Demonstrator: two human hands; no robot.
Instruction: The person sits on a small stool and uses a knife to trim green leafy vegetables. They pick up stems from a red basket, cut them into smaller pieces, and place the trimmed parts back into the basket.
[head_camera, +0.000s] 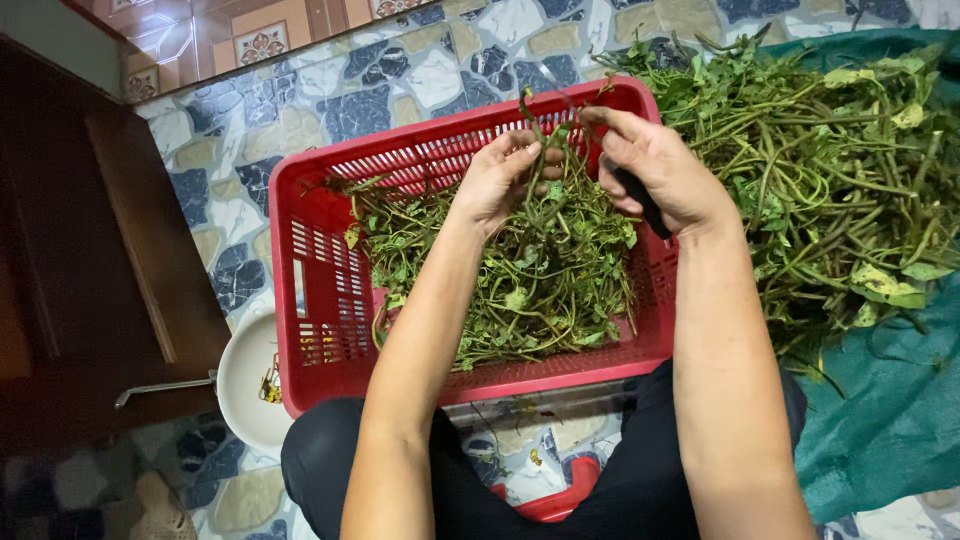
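Above the red basket (310, 240), left hand (497, 180) pinching a green stem (530, 125), right hand (655, 165) closed on a dark knife (640, 200): best trimmed close, blade angled away from fingers.

Green stems (545, 150), thin and leafy, held upright above the red basket (310, 225) of trimmed greens (520, 290).

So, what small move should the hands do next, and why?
Probably the right hand brings its dark tool to the green stem that the left hand pinches, then lets the piece fall: both hands are over the red basket, which already holds trimmed greens.
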